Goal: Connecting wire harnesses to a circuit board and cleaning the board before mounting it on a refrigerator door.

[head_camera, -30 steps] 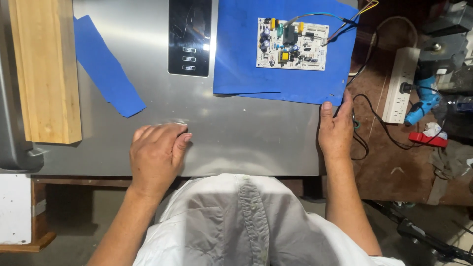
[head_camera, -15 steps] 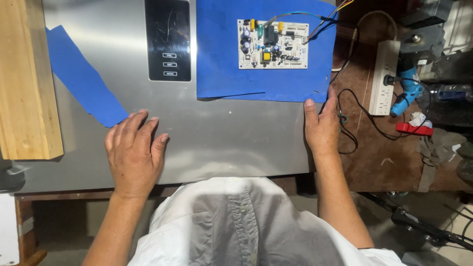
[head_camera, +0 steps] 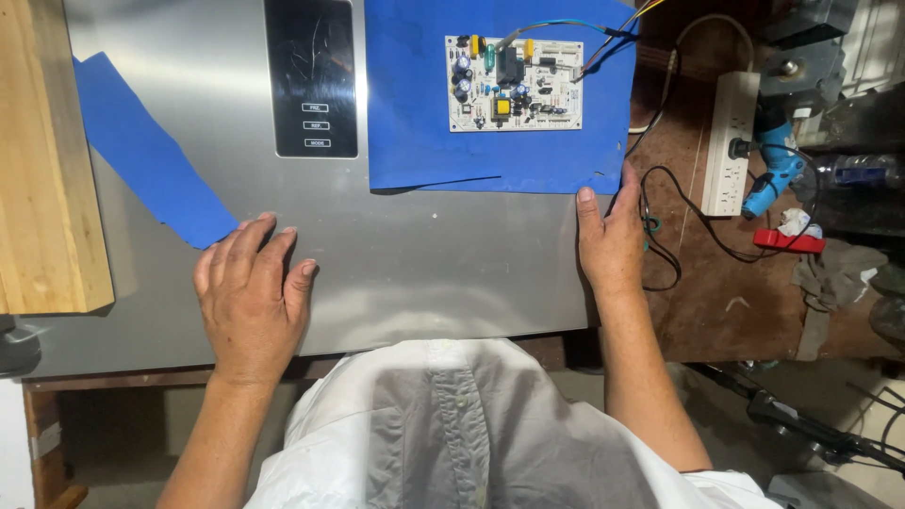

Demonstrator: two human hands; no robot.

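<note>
Left hand (head_camera: 250, 297) lies flat and spread on the steel panel (head_camera: 424, 254) at centre frame; right hand (head_camera: 611, 240) grips the panel's right edge, holding nothing else. The panel looks stiff, heavy, slippery, best held by its edges. Circuit board (head_camera: 514, 83) on blue sheet (head_camera: 415, 113), upper middle, looks fragile.

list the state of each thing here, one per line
left hand: flat on steel panel, empty
right hand: grips panel's right edge
circuit board: flat on blue sheet, wires attached
power strip: one plug in
dark display: unlit
</note>
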